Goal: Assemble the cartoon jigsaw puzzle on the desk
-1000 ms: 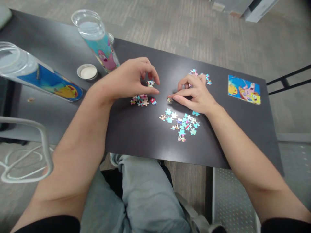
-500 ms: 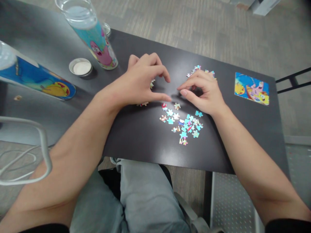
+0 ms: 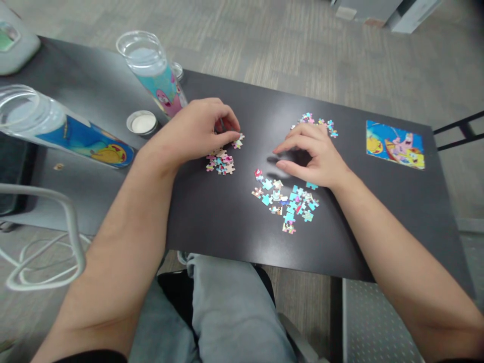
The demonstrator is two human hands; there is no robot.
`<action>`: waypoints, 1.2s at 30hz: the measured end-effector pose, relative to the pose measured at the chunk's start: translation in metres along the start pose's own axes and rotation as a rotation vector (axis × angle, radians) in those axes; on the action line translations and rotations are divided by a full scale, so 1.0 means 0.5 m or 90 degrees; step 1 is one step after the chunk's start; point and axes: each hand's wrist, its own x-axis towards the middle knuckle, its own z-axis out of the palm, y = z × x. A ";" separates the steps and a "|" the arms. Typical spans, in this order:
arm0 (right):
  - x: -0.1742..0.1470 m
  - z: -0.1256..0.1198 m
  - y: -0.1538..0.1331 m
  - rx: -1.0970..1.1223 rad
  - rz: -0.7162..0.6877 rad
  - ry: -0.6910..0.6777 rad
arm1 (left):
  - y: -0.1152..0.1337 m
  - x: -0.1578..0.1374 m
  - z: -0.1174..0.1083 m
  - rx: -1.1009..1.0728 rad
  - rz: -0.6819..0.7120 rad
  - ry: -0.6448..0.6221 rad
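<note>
My left hand [image 3: 207, 125] is closed in a pinch. Its thumb and fingertips come together beside pale puzzle pieces [image 3: 238, 141] on the dark table; whether a piece is between them is hidden. Just below that hand lies a heap of pink and multicoloured pieces [image 3: 221, 162]. My right hand [image 3: 308, 151] hovers palm-down with thumb and forefinger apart and nothing seen between them. In front of it, turquoise and mixed pieces [image 3: 292, 206] are spread out. Another group of pieces [image 3: 307, 118] shows behind its knuckles, partly covered.
A cartoon picture card [image 3: 395, 144] lies at the table's right. On the left are two clear-topped printed tubes, a blue one [image 3: 85, 138] and a turquoise one [image 3: 159, 80], with a round lid [image 3: 141, 122] between them. A white cable [image 3: 71, 227] loops at lower left.
My left hand has drawn back leftward from the middle, and its spread thumb and fingers have come together at the left pieces. My right hand stays about in place, its thumb and forefinger wider apart.
</note>
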 end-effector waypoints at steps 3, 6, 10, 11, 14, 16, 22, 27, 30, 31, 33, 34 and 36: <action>0.002 0.001 -0.005 0.002 -0.002 0.009 | -0.011 0.001 0.006 -0.009 -0.008 -0.004; 0.004 0.003 -0.011 0.007 -0.001 0.040 | 0.005 0.001 0.027 0.000 0.008 0.014; 0.006 -0.003 -0.013 0.005 0.009 -0.002 | 0.033 -0.001 0.049 0.028 0.045 0.029; 0.006 -0.006 -0.012 0.002 0.016 -0.015 | 0.033 0.000 0.048 0.029 0.042 0.035; 0.007 -0.008 -0.009 -0.002 0.032 -0.021 | 0.012 0.002 0.033 0.035 0.010 0.061; 0.007 -0.007 -0.006 0.003 0.030 -0.018 | -0.005 0.004 0.026 0.035 -0.006 0.070; 0.007 -0.004 -0.008 0.013 0.008 0.012 | 0.020 0.007 0.064 0.004 0.014 0.035; 0.007 -0.006 -0.006 0.013 0.018 -0.004 | 0.045 0.000 0.054 -0.013 0.031 0.013; 0.005 -0.002 -0.003 0.010 0.026 -0.006 | 0.032 -0.011 0.004 -0.055 -0.009 -0.002; 0.004 0.000 -0.003 0.010 0.022 0.007 | 0.027 -0.016 -0.013 -0.061 -0.013 -0.033; 0.004 0.000 -0.005 0.010 0.016 0.022 | 0.020 -0.023 -0.038 -0.054 -0.003 -0.111; 0.005 -0.002 -0.007 0.007 0.017 0.018 | 0.017 -0.025 -0.045 -0.044 0.006 -0.146; 0.006 -0.006 -0.012 -0.007 0.034 -0.012 | 0.012 -0.027 -0.048 -0.019 0.015 -0.179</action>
